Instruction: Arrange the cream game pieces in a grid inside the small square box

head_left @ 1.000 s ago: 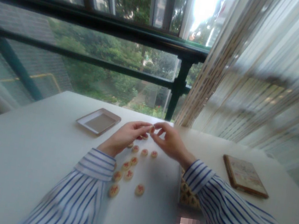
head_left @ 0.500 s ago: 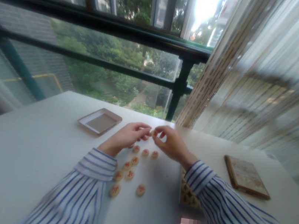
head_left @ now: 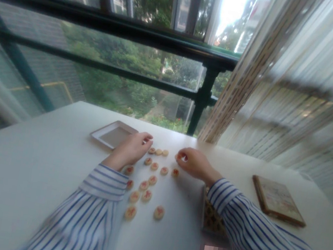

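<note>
At the far left of the white table [head_left: 22, 170], near the window, we find a shallow tray [head_left: 114, 134] with a pale rim, and all it shows is its brownish floor. Just right of it lies the left hand [head_left: 130, 149]. A moment ago it was lifted to meet the other hand over a single piece; now it has come down, palm low and fingers loosely curled, with its tips at the end of a row of three discs [head_left: 158, 152]. We cannot tell whether it has hold of anything. Below and between the hands the scattered discs [head_left: 145, 185] lie flat on the table with red characters facing up, most of them near the left sleeve, and none has visibly shifted. The hands have parted, so the piece no longer hangs between them. The right hand [head_left: 196, 163] has sunk to the tabletop too, its fingers bent tight, and thumb and forefinger seem to pinch a red-marked disc [head_left: 179, 156] at or just above the surface, beside the end of the second row. Under the right sleeve a patterned box [head_left: 211, 220] peeks out, and we cannot see what it contains. Well apart at the far right lies a flat wooden case [head_left: 278, 200], closed, so what it holds is hidden.
</note>
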{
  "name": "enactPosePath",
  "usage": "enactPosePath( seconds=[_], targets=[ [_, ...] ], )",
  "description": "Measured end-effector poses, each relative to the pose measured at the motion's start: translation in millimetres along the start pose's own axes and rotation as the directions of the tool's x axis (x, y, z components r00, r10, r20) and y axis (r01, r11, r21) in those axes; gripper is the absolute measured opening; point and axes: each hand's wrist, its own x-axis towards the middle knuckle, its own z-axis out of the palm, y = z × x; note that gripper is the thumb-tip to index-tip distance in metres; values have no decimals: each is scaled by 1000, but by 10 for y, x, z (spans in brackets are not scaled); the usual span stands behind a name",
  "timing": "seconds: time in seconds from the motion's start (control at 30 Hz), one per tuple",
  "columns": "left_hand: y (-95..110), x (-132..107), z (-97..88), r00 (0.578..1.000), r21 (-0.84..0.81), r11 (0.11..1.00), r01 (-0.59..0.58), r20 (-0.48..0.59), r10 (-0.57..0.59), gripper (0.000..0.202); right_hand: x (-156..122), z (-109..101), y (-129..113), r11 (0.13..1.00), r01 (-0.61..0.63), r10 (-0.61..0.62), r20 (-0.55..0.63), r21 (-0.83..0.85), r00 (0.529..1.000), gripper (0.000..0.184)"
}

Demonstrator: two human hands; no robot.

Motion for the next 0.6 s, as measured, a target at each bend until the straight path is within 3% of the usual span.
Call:
enactPosePath(
  seconds=[0.23,0.6],
  targets=[
    [-34,-15,19,1000,59,998,-6,19,4,37,36,46,1,995,-21,35,137,-99,990,27],
    [-46,-30,43,1000,47,999,-5,27,4,35,68,78,16,995,-21,36,161,-97,986,26]
  ],
)
